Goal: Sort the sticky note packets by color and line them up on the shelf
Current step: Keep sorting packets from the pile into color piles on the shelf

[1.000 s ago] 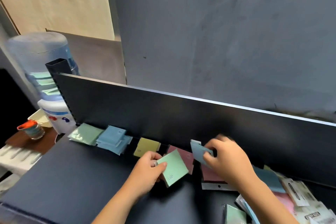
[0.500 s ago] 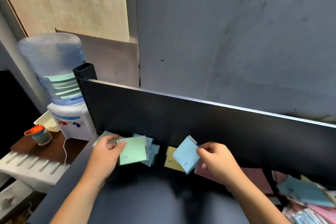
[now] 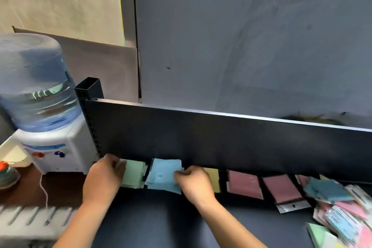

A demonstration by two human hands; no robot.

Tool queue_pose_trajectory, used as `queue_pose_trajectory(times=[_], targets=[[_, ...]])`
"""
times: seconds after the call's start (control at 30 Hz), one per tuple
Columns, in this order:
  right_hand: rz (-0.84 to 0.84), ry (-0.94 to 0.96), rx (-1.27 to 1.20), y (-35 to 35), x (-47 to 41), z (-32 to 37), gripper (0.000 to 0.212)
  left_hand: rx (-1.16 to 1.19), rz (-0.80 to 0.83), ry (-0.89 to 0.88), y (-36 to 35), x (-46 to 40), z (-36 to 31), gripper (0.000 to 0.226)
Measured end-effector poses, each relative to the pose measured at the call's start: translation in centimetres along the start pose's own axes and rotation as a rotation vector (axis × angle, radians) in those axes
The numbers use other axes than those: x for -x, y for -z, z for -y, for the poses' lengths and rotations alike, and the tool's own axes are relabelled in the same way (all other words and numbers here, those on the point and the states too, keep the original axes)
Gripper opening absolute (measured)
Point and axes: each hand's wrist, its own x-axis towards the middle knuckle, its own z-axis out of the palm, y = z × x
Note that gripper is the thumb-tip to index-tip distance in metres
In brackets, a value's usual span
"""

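We locate the green packets (image 3: 134, 175) at the left end of the shelf (image 3: 161, 217), against the black back panel (image 3: 221, 141). The left hand (image 3: 104, 177) lies over their left edge, back of the hand toward the camera, fingers bent down onto the top green packet. The fingertips are hidden, so we cannot tell whether the hand grips the packet or only presses on it.

Just to the right of the green packets sits the blue stack (image 3: 164, 175), its edges fanned and uneven. The top blue packet shows a small printed label facing up. The right hand (image 3: 193, 181) is at the right edge of this stack, fingers curled, pinching the packet's right side between thumb and fingers.

Partly behind the right hand we see a yellow packet (image 3: 212, 175), lying flat against the back panel. Further right, two dark pink packets (image 3: 244, 185) lie side by side, apart from each other, the right one with a clear hang tab toward the front.

At the far right of the shelf, an unsorted heap (image 3: 340, 207) holds blue, pink and green packets overlapping at mixed angles.

Left of the shelf stands a water dispenser (image 3: 40, 106) on a brown table (image 3: 30, 189).
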Motion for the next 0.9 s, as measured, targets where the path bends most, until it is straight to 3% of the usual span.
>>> queue_pose_trajectory(times=[0.1, 0.2, 0.33, 0.43, 0.53, 0.73, 0.9], targets=[[-0.032, 0.028, 0.189, -0.2, -0.2, -0.1, 0.044, -0.11, -0.026, -0.06, -0.4, 0.5, -0.1, 0.026], [0.005, 0.075, 0.196, 0.5, -0.1, 0.1, 0.049, -0.169, -0.119, -0.106, -0.7, 1.4, -1.6, 0.03], [0.053, 0.125, 0.204, 3.9, 0.0, -0.8, 0.044, -0.036, -0.19, -0.411, -1.7, 4.0, -7.7, 0.021], [0.009, 0.169, 0.307, 8.3, -0.4, -2.3, 0.029, 0.069, -0.062, -0.545, -3.5, 5.6, -12.0, 0.019], [-0.072, 0.164, 0.348, 13.8, -0.4, -4.7, 0.027, 0.119, 0.123, -0.625, -5.6, 7.9, -15.8, 0.015], [-0.219, 0.101, 0.451, 23.9, -0.1, -11.5, 0.029, 0.053, 0.398, -0.727, -10.3, 13.0, -21.8, 0.019], [-0.351, 0.072, 0.566, 32.6, -0.4, -18.0, 0.023, -0.08, 0.495, -0.846, -14.4, 17.6, -27.9, 0.025]])
